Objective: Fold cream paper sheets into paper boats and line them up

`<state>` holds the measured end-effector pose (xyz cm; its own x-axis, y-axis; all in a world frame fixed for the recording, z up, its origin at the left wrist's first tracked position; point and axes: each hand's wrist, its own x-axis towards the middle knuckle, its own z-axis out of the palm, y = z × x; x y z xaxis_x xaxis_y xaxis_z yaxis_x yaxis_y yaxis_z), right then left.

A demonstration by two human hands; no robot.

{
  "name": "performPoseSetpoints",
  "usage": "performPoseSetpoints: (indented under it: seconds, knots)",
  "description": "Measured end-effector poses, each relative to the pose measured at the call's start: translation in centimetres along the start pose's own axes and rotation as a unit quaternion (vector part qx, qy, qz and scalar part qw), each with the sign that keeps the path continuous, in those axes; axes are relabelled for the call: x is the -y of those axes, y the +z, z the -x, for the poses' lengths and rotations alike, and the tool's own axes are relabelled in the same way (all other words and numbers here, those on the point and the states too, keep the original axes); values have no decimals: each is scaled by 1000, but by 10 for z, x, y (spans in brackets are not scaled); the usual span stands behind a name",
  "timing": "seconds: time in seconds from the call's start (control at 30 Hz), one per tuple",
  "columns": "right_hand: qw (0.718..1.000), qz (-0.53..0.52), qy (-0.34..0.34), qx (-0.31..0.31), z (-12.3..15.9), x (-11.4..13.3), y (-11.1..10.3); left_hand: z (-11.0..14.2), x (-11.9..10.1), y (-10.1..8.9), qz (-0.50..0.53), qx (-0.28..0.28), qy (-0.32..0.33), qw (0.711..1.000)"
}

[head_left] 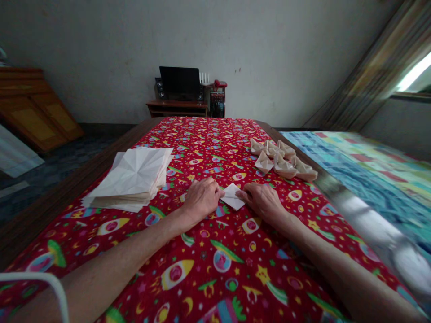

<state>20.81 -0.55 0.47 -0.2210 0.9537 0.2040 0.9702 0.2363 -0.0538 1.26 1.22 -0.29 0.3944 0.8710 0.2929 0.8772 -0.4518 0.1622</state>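
Note:
A small folded paper square [233, 197], turned like a diamond, lies on the red patterned cloth between my hands. My left hand [203, 197] is closed at its left corner, thumb and finger pressed against the paper. At the right corner my right hand [261, 198] pinches or presses the sheet with its thumb; its other fingers are curled. A stack of creased white paper sheets [137, 172] sits to the left of my left hand. Several folded paper pieces [284, 165] stand grouped beyond my right hand.
The table, covered by a red cloth [215, 258] with rocket prints, has a dark wooden edge [311, 179]. A white cable [50, 279] loops at the lower left. Farther off are a monitor [179, 80], a wooden cabinet [37, 107] and a bed [367, 179].

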Motion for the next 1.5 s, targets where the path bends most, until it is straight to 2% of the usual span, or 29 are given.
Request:
performPoseSetpoints:
  seconds: [0.2, 0.4, 0.53, 0.63, 0.7, 0.77, 0.83, 0.9, 0.97, 1.17, 1.27, 1.33, 1.4, 1.5]
  knots:
    - [999, 48, -1, 7, -1, 1, 0, 0, -1, 1, -23, -2, -2, 1000]
    - [998, 54, 5, 12, 0, 2, 0, 2, 0, 2, -46, -6, 9, 999]
    - [999, 45, 4, 11, 0, 3, 0, 2, 7, 1, -15, -11, 15, 1000]
    - [999, 42, 0, 6, 0, 2, 2, 2, 8, -3, 63, -66, 41, 995]
    - [999, 42, -4, -4, -1, 1, 3, 5, 5, -7, 98, -98, 104, 985]
    - [999, 39, -6, -12, 0, 0, 4, 10, -1, -10, 94, -74, 195, 974]
    - [999, 37, -7, -16, 0, 0, 4, 16, -7, -11, 67, -13, 247, 967]
    - [999, 38, -11, -22, 1, 1, 4, 21, -10, -11, 45, 35, 247, 967]
    - [998, 44, -17, -30, 2, 3, 4, 24, -11, -9, 34, 60, 231, 971]
    - [997, 64, 13, -41, 3, 4, 7, 24, -11, -8, 13, 70, 215, 974]
    - [996, 51, 19, -72, 6, 0, 6, 24, -11, -8, 9, 67, 212, 975]
    - [994, 23, -23, -100, 11, -1, 3, 25, -12, -7, 8, 68, 206, 976]
    - [987, -13, -108, -116, 19, 0, -1, 26, -12, -6, 6, 68, 201, 977]
    - [971, -46, -216, -91, 31, 1, -3, 27, -13, -6, 5, 60, 201, 978]
